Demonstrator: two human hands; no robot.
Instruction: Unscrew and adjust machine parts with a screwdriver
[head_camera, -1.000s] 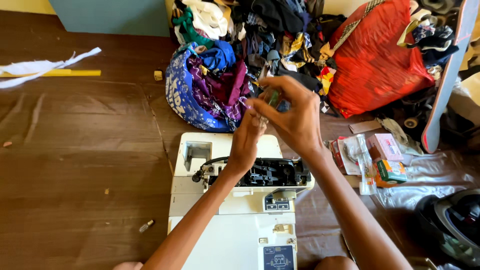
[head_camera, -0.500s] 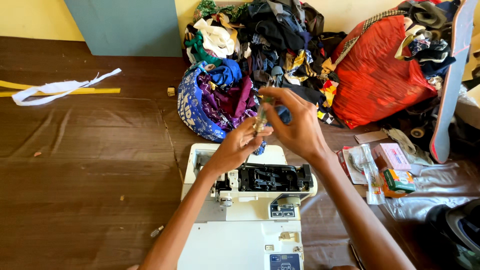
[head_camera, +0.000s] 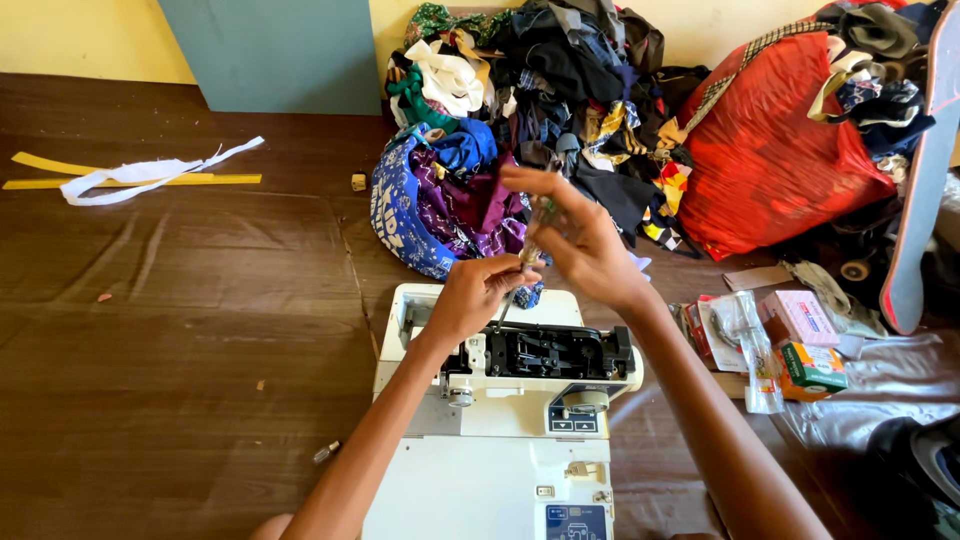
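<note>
Hands meet above the white sewing machine (head_camera: 500, 420), whose top cover is off, dark mechanism exposed, at near centre of the brown wooden floor (head_camera: 180, 330). The right hand (head_camera: 585, 245) pinches a slim screwdriver (head_camera: 528, 255) upright; the left hand (head_camera: 475, 295) curls shut round its lower shaft, apparently steadying the tip, which next needs seating squarely in the works.

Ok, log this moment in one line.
left hand: on screwdriver shaft | right hand: grips its handle | below: opened white sewing machine

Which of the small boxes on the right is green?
The small green cardboard box nearest the camera; the pink box lies just behind it, closer to the red cloth bundle.
</note>
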